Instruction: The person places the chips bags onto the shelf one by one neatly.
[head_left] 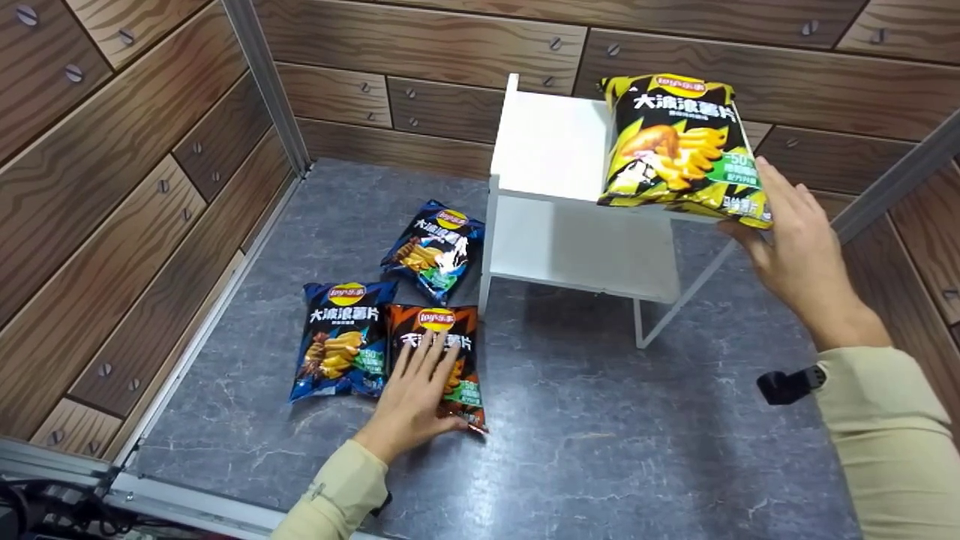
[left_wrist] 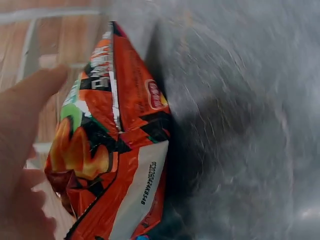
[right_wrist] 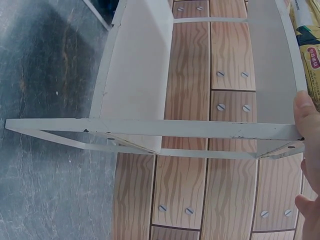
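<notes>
My left hand (head_left: 416,397) lies over an orange-and-black potato chip bag (head_left: 466,379), fingers spread and nearly straight on its front. In the left wrist view this bag (left_wrist: 135,175) appears side-on, with a finger (left_wrist: 35,95) beside it. A yellow-and-black chip bag (head_left: 675,150) lies on the top shelf of a white two-tier rack (head_left: 551,142). My right hand (head_left: 802,247) is at that bag's lower right corner, fingers extended along its side, thumb low by the shelf edge. In the right wrist view the thumb (right_wrist: 302,107) touches the rack's white frame (right_wrist: 200,129).
Two blue chip bags lie on the grey floor, one (head_left: 341,341) left of the orange bag, another (head_left: 435,247) behind it near the rack's leg. The rack's lower shelf (head_left: 585,244) stands under the top one. Wood-patterned walls (head_left: 450,45) enclose the area.
</notes>
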